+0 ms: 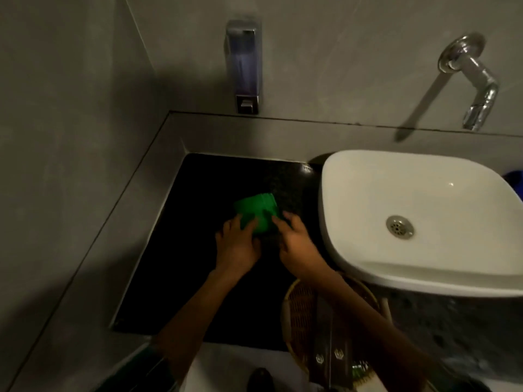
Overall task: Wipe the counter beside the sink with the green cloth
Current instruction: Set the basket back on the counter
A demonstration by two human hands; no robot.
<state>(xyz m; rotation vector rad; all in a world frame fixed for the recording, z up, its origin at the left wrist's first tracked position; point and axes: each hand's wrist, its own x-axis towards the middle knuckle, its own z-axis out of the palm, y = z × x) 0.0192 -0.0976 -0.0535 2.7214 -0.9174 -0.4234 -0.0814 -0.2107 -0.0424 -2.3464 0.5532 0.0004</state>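
A folded green cloth (256, 210) lies on the black counter (192, 250) to the left of the white sink (353, 176). My left hand (236, 246) rests on the cloth's near left corner with its fingers spread over it. Fingers of my right hand (294, 241) touch the cloth's near right edge, and that hand lies between the cloth and the sink's rim. Both hands press on the cloth; neither visibly grips it. The far half of the cloth is uncovered.
A soap dispenser (244, 66) hangs on the grey wall above the counter's back. A chrome tap (472, 77) juts out over the sink. A woven basket (300, 321) with dark packets sits at the counter's front, under my right forearm. Grey walls bound the counter on its left and back.
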